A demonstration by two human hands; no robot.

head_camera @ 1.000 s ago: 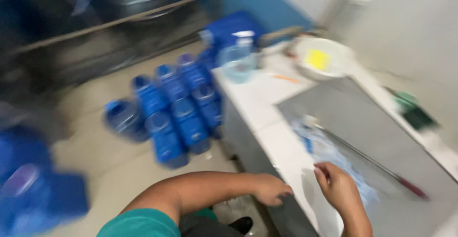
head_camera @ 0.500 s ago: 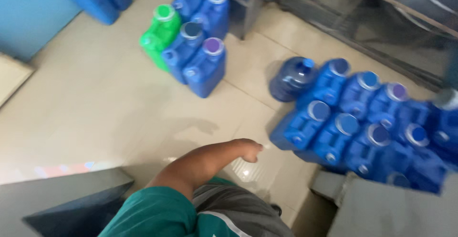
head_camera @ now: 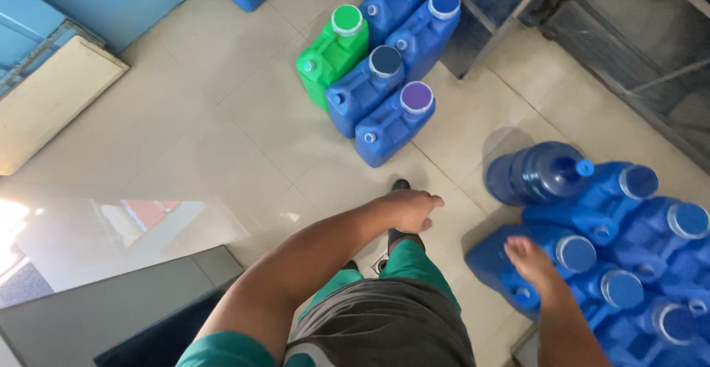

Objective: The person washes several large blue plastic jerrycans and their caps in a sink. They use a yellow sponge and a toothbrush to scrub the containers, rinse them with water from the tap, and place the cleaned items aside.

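The right hand [head_camera: 531, 257] reaches down with loose fingers over the nearest blue jerrycan [head_camera: 518, 260] and holds nothing. This jerrycan stands on the tiled floor [head_camera: 185, 138], just beside the round blue water bottle [head_camera: 536, 175]. The left hand [head_camera: 410, 210] hangs half open and empty, between that bottle and the green jerrycan [head_camera: 333, 53].

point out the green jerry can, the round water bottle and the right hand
green jerry can [head_camera: 330, 58], head view, on the middle of its green body
round water bottle [head_camera: 534, 174], head view, on its dark blue ribbed side
right hand [head_camera: 531, 261], head view, on the back of the hand
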